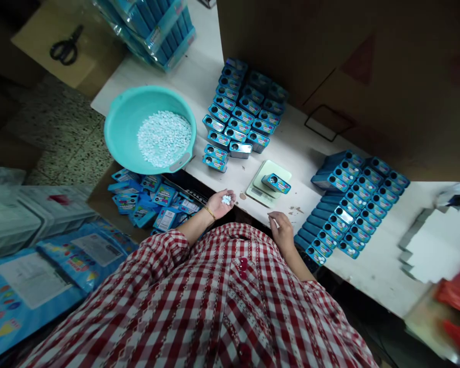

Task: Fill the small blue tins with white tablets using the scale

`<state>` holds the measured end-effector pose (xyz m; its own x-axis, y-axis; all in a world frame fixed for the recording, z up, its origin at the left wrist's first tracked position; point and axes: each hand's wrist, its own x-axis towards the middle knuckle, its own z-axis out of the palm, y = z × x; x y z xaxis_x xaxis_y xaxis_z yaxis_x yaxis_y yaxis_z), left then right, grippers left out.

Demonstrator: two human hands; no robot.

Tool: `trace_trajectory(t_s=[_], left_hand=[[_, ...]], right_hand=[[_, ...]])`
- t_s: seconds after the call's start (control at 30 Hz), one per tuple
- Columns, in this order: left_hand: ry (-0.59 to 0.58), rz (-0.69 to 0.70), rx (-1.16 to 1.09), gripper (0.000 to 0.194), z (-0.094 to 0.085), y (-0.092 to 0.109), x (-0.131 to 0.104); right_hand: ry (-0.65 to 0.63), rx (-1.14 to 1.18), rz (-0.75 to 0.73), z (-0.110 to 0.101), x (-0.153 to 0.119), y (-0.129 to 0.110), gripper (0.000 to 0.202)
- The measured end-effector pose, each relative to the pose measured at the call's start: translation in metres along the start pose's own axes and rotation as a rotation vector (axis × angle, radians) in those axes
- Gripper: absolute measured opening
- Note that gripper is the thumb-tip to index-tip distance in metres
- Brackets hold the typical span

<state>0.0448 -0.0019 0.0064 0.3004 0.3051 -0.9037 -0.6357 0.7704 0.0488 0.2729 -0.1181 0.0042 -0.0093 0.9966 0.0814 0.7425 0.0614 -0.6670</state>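
Observation:
Palm up near the table's front edge, my left hand [217, 205] holds a small heap of white tablets [226, 200]. My right hand [282, 230] is at the table edge, fingers curled together; whether anything is pinched in them cannot be made out. Just beyond it a pale kitchen scale [259, 188] carries a blue tin [276, 183] with a dark round opening on its top. To the left, a turquoise basin [124, 148] contains many more white tablets [163, 138].
Rows of blue tins [237, 122] stand behind the scale, with another block of tins [345, 212] on the right, many showing white in their openings. A carton of blue packs [153, 202] sits below the basin. Scissors [66, 48] lie on a box; a large cardboard box [348, 66] backs the table.

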Motion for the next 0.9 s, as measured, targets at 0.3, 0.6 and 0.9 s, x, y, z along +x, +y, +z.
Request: trace_trajectory(t_s=[0.3,0.6,0.9], left_hand=[[-0.055,0.279,-0.029,0.020,0.022,0.047,-0.037],[0.073,0.726,-0.047,0.025,0.029,0.144,-0.052],[0.183,0.856,0.005,0.040,-0.015,0.158,-0.064]], right_hand=[[-0.179,0.080,0.258,0.006,-0.016,0.015,0.023],[-0.113,0.064,0.276,0.006,-0.014,0.020,0.027],[0.063,-0.369,0.015,-0.014,0.082,0.016,0.041]])
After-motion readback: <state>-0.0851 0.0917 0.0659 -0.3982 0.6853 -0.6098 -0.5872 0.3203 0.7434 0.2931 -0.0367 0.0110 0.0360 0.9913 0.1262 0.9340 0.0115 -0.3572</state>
